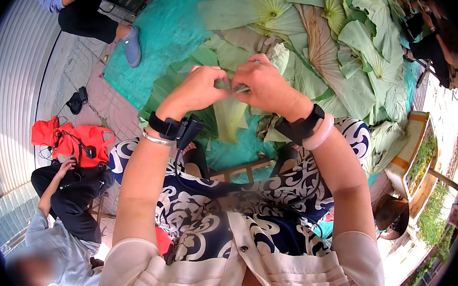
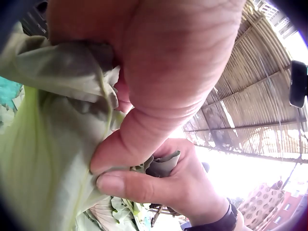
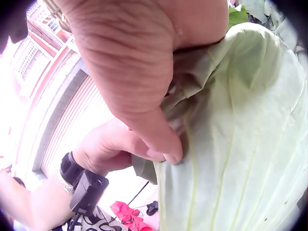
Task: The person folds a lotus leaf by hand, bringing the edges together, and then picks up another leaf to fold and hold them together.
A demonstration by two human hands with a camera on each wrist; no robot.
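A pale green leaf [image 1: 228,120] hangs down between the two hands in the head view. The left hand [image 1: 204,87] pinches its upper edge, and the right hand [image 1: 266,84] pinches the same edge close beside it. In the left wrist view the leaf [image 2: 43,154] is folded over at the top, with the left thumb and the right thumb nearly touching on it. The right wrist view shows the leaf's [image 3: 231,144] broad veined face below the right hand [image 3: 130,62]; the fingertips behind the leaf are partly hidden.
Large leaves [image 1: 322,48] lie heaped on a teal sheet [image 1: 163,25] ahead. A low wooden stool frame [image 1: 240,172] stands between the feet. Another person's shoe [image 1: 132,46] rests at the sheet's left edge. A red bag [image 1: 81,142] and a seated person are at the left.
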